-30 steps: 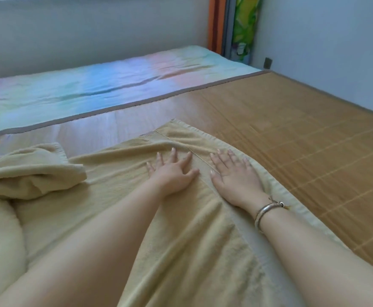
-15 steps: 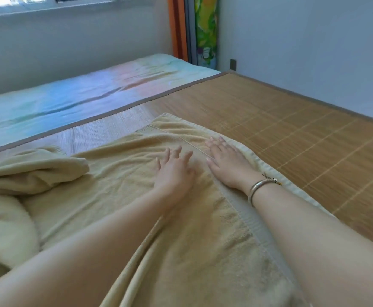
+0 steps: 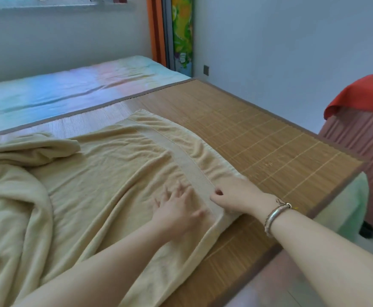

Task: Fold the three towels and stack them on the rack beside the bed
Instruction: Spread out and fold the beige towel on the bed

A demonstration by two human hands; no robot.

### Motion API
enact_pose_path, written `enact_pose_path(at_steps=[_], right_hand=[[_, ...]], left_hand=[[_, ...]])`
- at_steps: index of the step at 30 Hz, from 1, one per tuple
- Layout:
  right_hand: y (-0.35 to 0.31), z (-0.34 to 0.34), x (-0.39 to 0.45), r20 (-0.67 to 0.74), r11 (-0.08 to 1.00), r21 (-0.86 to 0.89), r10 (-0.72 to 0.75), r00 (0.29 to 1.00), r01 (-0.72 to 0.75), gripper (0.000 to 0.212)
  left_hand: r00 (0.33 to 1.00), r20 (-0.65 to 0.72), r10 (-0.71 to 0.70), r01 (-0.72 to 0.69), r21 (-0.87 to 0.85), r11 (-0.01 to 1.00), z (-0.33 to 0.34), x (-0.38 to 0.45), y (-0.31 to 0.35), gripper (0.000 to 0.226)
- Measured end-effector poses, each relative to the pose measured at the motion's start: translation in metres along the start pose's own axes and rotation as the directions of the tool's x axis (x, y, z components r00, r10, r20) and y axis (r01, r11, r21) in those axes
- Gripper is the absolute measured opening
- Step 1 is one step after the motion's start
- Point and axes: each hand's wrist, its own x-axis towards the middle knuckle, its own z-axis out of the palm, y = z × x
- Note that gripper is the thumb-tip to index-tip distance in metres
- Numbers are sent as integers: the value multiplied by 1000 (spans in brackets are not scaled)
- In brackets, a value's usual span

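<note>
A large beige towel (image 3: 105, 173) lies spread across the bamboo mat (image 3: 258, 147) on the bed, its left part bunched into folds. My left hand (image 3: 176, 209) rests flat on the towel with fingers spread, just left of the woven border strip. My right hand (image 3: 234, 198), a silver bangle on its wrist, grips the towel's right edge near the front, thumb on top of the border and fingers curled under the hem. No rack is in view.
A pastel sheet (image 3: 59, 94) covers the far half of the bed below a window wall. The mat's right edge (image 3: 327, 196) drops to the floor. A pink ribbed suitcase (image 3: 363, 156) with a red cloth (image 3: 363, 94) on it stands at the right.
Both hands slid back toward me along the towel's border. My right hand went from lying flat to gripping the towel's edge. The view swung right, revealing the suitcase.
</note>
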Motion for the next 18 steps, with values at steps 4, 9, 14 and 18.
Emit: enact_pose_path(at_steps=[4, 9, 14, 18], right_hand=[[5, -6, -34, -87, 876, -449, 152, 985, -175, 19], [2, 18, -28, -206, 954, -274, 67, 976, -124, 30], [11, 39, 16, -140, 998, 63, -14, 990, 23, 55], [15, 41, 65, -221, 995, 78, -47, 974, 66, 57]], left_hand=[[1000, -4, -30, 30, -4, 1000, 18, -26, 4, 82], [983, -111, -147, 149, 5, 989, 12, -20, -16, 86], [962, -211, -172, 190, 68, 979, -9, 22, -35, 80], [957, -236, -172, 180, 16, 984, -38, 76, -42, 70]])
